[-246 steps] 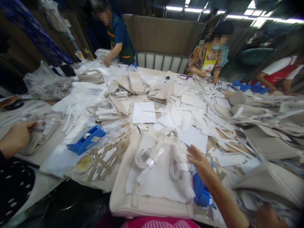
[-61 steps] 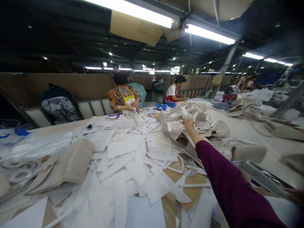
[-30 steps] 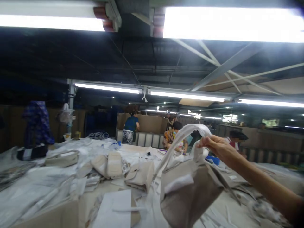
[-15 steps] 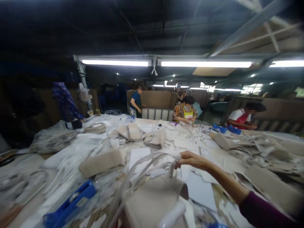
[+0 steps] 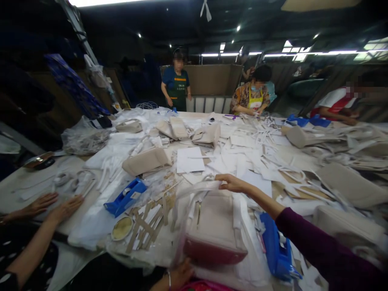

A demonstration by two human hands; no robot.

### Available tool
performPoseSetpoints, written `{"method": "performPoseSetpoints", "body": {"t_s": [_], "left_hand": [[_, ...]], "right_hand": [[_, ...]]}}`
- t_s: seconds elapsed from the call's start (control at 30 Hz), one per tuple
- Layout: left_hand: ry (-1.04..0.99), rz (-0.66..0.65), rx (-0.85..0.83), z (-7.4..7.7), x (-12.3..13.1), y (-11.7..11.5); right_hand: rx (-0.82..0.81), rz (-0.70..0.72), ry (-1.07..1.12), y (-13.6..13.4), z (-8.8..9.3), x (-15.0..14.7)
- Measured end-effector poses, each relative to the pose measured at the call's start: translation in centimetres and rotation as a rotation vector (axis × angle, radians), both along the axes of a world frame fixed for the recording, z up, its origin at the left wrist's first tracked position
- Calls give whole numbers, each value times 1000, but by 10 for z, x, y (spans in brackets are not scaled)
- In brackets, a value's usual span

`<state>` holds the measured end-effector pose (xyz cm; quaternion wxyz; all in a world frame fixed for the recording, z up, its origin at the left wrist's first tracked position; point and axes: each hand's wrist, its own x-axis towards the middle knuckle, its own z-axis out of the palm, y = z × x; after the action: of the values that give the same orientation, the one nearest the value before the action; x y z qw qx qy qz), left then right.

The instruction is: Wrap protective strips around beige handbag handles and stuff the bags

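A beige handbag (image 5: 214, 218) with a dark pink underside and a short zip stands tilted in front of me, with white wrapping on its handles and strap. My right hand (image 5: 233, 184), in a purple sleeve, is closed on its wrapped handle (image 5: 200, 186) at the top. Low at the bag's near left corner is my left hand (image 5: 179, 275), wearing a bracelet. Its fingers are curled and partly blurred, and what they grip beside the bag's base is hidden. Translucent plastic shows along the bag's left side.
Blue tape dispensers (image 5: 125, 197) stand left and right of the bag. A tape roll (image 5: 121, 228) lies near cardboard strips (image 5: 148, 226). More beige bags (image 5: 147, 161) and paper cover the table. A co-worker's hands (image 5: 65, 208) rest at the left; other people stand or sit across the table.
My view has tilted down. The handbag has turned so its pink underside shows, and my right hand still holds the handle. My left hand and a co-worker's hands have come into view.
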<state>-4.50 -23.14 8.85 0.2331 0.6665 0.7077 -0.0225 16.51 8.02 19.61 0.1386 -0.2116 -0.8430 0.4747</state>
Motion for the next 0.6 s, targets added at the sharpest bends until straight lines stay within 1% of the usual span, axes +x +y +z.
{"method": "performPoseSetpoints", "body": {"t_s": [0.03,0.07,0.1,0.13,0.17,0.2,0.23,0.27,0.3,0.33,0.37,0.4,0.43,0.5,0.53,0.57,0.6], "left_hand": [[-124,-84,-90,-1,-5,4],[-227,-174,-166,2,-10,7],[-315,-249,-219,11,-16,10],[-400,-291,-250,24,-23,15],[-476,-289,-252,41,-29,21],[-561,-237,-233,59,-35,29],[-617,-134,-168,76,-41,39],[-613,-26,-20,91,-46,51],[-559,48,180,103,-50,64],[-511,46,338,111,-53,77],[-467,2,455,114,-54,89],[-439,-85,507,113,-54,99],[-433,-197,492,111,-51,107],[-438,-402,350,102,-40,115],[-442,-470,262,98,-33,116],[-444,-507,175,95,-24,115],[-446,-518,95,94,-15,112]], "right_hand": [[15,-1,-12,-9,-2,3],[29,-3,-26,-18,-4,7],[43,-8,-37,-28,-6,10],[62,-18,-43,-38,-9,13],[83,-32,-43,-48,-12,15],[106,-52,-39,-58,-16,18],[129,-77,-34,-67,-20,20],[149,-103,-30,-75,-25,22],[165,-129,-26,-83,-29,23],[178,-154,-23,-90,-34,25],[184,-178,-20,-96,-38,26],[184,-205,-14,-102,-42,27],[176,-239,2,-108,-45,26],[130,-344,70,-118,-49,24],[93,-419,118,-123,-51,21],[38,-508,174,-128,-51,18],[-53,-613,243,-134,-52,14]]}}
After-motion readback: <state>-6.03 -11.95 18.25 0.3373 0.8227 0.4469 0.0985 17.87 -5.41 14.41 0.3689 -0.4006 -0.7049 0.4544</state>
